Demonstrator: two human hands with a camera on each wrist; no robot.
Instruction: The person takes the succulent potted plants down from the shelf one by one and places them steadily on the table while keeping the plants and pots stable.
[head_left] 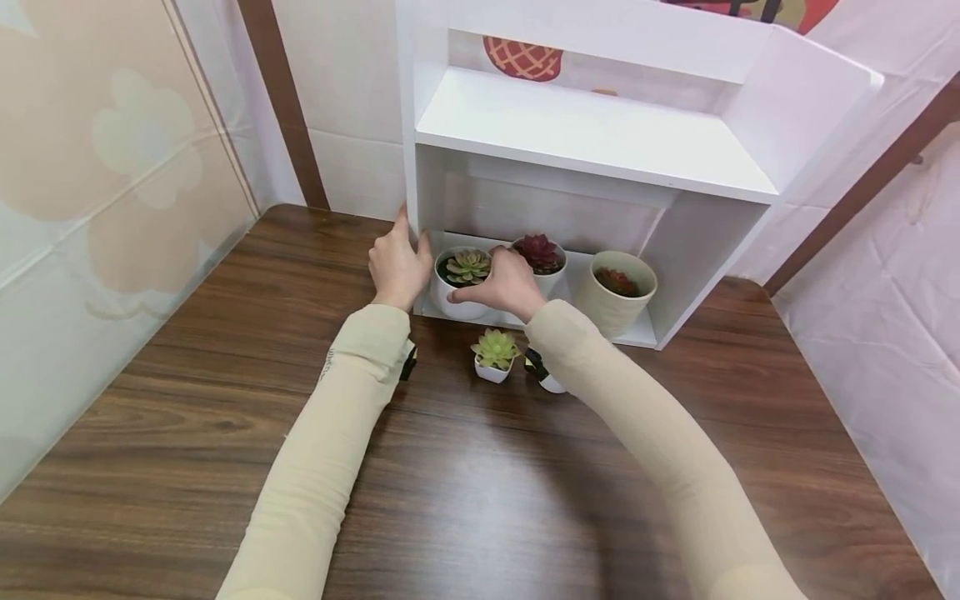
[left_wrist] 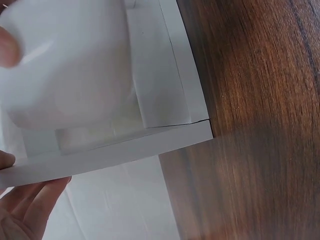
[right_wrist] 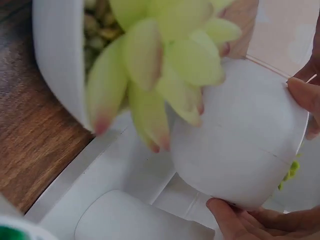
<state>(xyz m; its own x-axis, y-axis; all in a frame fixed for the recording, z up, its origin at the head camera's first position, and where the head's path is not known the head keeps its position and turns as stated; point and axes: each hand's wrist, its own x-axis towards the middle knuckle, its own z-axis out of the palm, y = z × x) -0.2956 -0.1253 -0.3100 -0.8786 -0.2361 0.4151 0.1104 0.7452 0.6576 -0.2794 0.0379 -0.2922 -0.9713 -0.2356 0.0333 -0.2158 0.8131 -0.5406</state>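
My left hand (head_left: pixel 400 264) grips the left side panel (left_wrist: pixel 115 152) of a white shelf, thumb on the inner face and fingers outside. My right hand (head_left: pixel 513 287) holds a round white pot (head_left: pixel 456 305) with a green succulent (head_left: pixel 468 267) from above, thumb at its front. That pot is in the left end of the lower compartment, beside the panel. Right behind my right hand stands another white pot with a dark red succulent (head_left: pixel 538 252), partly hidden by the hand.
A taller cream pot (head_left: pixel 618 302) with a reddish plant occupies the compartment's right part. On the brown wooden table (head_left: pixel 450 500), before the shelf, stand a small white pot with a light green succulent (head_left: pixel 495 350) and another small white pot (head_left: pixel 552 384), mostly hidden by my right forearm.
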